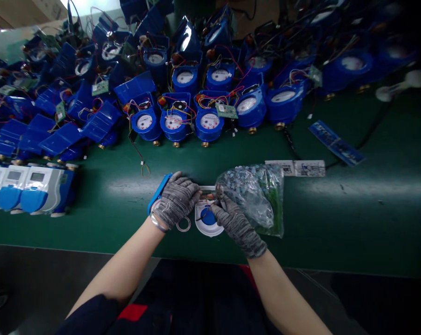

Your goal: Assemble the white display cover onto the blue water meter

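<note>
My left hand [178, 199], in a grey knit glove, lies partly over a blue-rimmed meter part [158, 193]. Its fingers are closed at the top of a white housing with a round blue centre [208, 217]; what they pinch is too small to name. From the right, my right hand [236, 225], gloved alike, has its fingers closed above the same housing. Thin dark wire shows below those fingertips, but what they grip is mostly hidden. A thin pale ring [183, 224] lies on the table between the left wrist and the housing.
Beside my right hand is a clear plastic bag [252, 190] of small parts. Rows of blue water meters [209, 122] with loose wires and circuit boards fill the back. Finished-looking white and blue meters [37, 188] stand at left. Labelled strips [310, 168] lie on the green table [336, 223].
</note>
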Tool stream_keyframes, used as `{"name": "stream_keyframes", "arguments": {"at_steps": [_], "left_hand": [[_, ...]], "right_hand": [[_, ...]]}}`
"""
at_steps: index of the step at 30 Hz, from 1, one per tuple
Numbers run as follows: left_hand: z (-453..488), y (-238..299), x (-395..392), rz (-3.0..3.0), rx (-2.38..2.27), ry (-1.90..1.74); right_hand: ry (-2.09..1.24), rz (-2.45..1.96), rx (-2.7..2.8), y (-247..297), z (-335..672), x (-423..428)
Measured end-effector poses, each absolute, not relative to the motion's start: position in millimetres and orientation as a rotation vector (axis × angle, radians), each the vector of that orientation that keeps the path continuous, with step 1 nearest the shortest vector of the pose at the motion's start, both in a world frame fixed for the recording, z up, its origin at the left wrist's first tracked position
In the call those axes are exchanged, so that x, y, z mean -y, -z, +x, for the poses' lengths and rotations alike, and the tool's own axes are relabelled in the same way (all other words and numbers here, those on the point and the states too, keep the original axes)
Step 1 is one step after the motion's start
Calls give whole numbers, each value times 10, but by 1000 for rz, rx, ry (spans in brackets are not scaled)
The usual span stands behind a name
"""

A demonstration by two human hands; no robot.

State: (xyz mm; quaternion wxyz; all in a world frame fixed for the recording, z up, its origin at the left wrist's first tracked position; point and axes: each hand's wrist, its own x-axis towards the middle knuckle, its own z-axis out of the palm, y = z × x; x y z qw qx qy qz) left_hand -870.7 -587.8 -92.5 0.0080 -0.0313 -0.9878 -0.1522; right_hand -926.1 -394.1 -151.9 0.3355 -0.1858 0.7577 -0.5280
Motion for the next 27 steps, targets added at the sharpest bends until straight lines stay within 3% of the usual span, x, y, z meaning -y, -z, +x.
{"name": "stream_keyframes", "arguments": {"at_steps": [10,17,27], "left_hand": [[-8464,1049,5826,124,3074,289],[-8529,1046,5799,117,3040,348],[-8472,1064,5795,61,2987,246]], "right_hand": [[1024,-429,-2227,1452,-9352,4222],[1411,-259,-2052,1506,-9210,4089],[1371,96,-1439,1458,-8814,3946]]}}
